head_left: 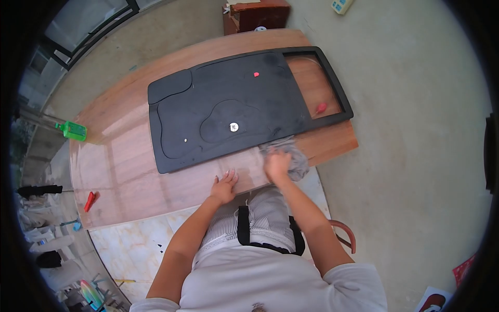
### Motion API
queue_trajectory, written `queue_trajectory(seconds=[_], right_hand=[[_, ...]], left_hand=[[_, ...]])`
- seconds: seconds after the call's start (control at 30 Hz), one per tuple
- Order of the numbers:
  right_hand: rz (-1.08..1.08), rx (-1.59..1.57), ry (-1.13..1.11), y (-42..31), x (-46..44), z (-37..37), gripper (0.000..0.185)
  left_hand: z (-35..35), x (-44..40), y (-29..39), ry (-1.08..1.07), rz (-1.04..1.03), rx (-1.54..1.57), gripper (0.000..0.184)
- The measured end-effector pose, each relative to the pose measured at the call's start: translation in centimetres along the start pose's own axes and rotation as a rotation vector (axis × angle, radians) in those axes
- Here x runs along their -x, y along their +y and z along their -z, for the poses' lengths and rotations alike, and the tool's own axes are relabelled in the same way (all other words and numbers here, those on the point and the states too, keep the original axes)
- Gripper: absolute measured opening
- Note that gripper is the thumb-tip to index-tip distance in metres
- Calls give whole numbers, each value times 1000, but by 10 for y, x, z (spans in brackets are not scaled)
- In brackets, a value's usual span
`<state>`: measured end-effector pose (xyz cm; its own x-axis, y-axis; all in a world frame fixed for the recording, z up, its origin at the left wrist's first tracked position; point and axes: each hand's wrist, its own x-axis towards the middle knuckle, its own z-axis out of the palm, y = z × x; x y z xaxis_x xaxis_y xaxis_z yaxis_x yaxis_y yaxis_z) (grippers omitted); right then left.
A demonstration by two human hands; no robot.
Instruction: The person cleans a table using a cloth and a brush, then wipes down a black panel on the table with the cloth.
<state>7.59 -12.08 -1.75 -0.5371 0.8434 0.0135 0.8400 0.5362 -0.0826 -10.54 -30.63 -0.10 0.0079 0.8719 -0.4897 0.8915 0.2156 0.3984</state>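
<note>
My right hand (pixel 277 164) is closed on a crumpled grey cloth (pixel 297 160), which lies on the wooden table (pixel 125 171) and touches the near edge of a large black board (pixel 228 99). That board looks like a tea tray, with shallow contours and a rectangular cut-out at its right end. A white round sticker (pixel 234 127) and a small red spot (pixel 256 74) show on its surface. Through the cut-out I see a pinkish-red bulb-shaped piece (pixel 321 108). Flat on the table's near edge, my left hand (pixel 224 188) has its fingers spread and holds nothing.
At the table's left end stands a green bottle (pixel 74 131), and a red object (pixel 90 201) lies near the left corner. A reddish-brown box (pixel 255 17) is beyond the far edge. A curved chair arm (pixel 344 234) is close to my right side.
</note>
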Motion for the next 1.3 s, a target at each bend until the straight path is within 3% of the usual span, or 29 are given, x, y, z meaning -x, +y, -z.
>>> queue_trajectory(seconds=[0.07,0.13,0.17,0.27,0.37,0.47,0.57,0.67,0.7,0.77,0.93,0.97,1.07,1.17,1.23,1.3], right_hand=[[169,-12,43,-50,22,-20,15],[371,-177,-92,-81,41,2,18],[373,-301,-87,-80,45,3,18],[318,-669,-69,-64,46,11,17],[166,-923,-8,-35,40,68,17],[113,-927,66,-2,28,103,17],[-23,-1157,43,10,18,172,19],[-50,-1298,185,24,4,233,21],[-22,-1306,258,30,0,247,21],[39,-1322,404,40,-7,265,20],[-53,-1205,496,66,-8,252,21],[-74,-1111,503,69,-6,233,19],[-125,-763,568,63,9,144,20],[-200,-764,299,51,31,106,24],[-279,-928,6,49,35,97,28],[-222,-822,-92,46,34,92,43]], left_hand=[[3,0,0,37,-32,-54,64],[24,-14,3,-165,134,99,56],[35,-17,6,-263,220,173,52],[57,-7,13,-52,324,410,44],[48,0,29,452,-2,365,51],[62,-16,75,713,-314,344,54],[64,-39,101,728,-358,289,44],[65,-65,103,356,-135,410,36],[83,-56,113,456,-95,643,31],[105,-56,108,472,-107,810,30],[141,-46,90,423,-203,1136,31],[128,-53,78,431,-215,1025,35],[90,-62,36,127,-117,609,42],[80,-38,30,40,-8,218,42],[79,-28,25,60,56,362,40],[76,-22,17,113,98,401,39]])
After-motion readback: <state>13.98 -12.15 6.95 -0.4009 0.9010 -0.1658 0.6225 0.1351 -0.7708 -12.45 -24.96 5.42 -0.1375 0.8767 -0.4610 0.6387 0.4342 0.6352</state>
